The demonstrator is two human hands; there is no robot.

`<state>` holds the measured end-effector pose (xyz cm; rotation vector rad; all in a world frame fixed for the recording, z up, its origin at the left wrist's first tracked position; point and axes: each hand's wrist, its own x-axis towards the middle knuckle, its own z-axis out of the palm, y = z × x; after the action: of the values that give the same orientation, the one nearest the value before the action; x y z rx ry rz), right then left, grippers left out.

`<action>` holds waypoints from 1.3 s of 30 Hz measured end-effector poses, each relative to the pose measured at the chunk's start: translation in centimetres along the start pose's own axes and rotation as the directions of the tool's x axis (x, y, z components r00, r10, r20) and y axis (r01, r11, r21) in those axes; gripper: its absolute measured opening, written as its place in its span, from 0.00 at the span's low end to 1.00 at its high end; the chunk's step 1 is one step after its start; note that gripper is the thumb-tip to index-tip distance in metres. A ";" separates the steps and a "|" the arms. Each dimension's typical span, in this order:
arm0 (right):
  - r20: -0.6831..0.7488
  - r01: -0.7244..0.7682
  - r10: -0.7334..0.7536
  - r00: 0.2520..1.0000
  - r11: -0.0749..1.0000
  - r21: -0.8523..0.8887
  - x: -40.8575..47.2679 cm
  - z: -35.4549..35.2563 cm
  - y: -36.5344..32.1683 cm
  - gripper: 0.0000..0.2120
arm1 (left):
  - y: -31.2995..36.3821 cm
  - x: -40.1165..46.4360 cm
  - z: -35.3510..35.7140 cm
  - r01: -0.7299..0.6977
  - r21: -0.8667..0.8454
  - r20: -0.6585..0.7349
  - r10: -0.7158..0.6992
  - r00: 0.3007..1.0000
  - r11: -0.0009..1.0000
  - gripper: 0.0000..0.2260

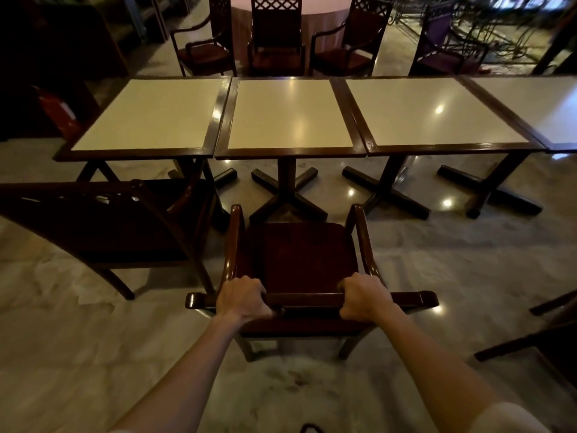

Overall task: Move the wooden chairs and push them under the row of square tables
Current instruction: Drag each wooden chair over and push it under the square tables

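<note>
Hands: left hand (243,297) and right hand (363,296) clench the top rail of the wooden chair (298,260).
Chair: on the floor, short of the second tabletop's (288,115) near edge.
Push: straight, armrests level, seat centred on the pedestal (287,182).

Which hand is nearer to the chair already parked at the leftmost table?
Left. The left hand grips the top rail of the held chair on the side facing the parked chair; the right hand grips the same rail farther away.
</note>
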<state>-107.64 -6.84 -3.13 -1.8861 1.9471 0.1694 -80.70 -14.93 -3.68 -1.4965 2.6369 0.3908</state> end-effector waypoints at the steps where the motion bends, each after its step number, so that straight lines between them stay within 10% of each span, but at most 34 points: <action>1: -0.003 0.002 -0.002 1.000 1.000 -0.010 1.0 -0.5 0.3 0.06 | -0.1 1.1 -0.3 -0.003 0.004 -0.005 0.003 1.000 1.000 0.22; 39: -0.053 0.052 -0.055 0.997 0.997 -0.056 26.8 -12.2 7.1 0.08 | -6.2 28.2 -6.3 0.078 -0.007 0.060 -0.077 0.995 0.997 0.19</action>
<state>-116.86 -35.64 -3.65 -1.9954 1.9434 0.1574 -89.73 -43.08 -4.31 -1.5590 2.5262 0.4355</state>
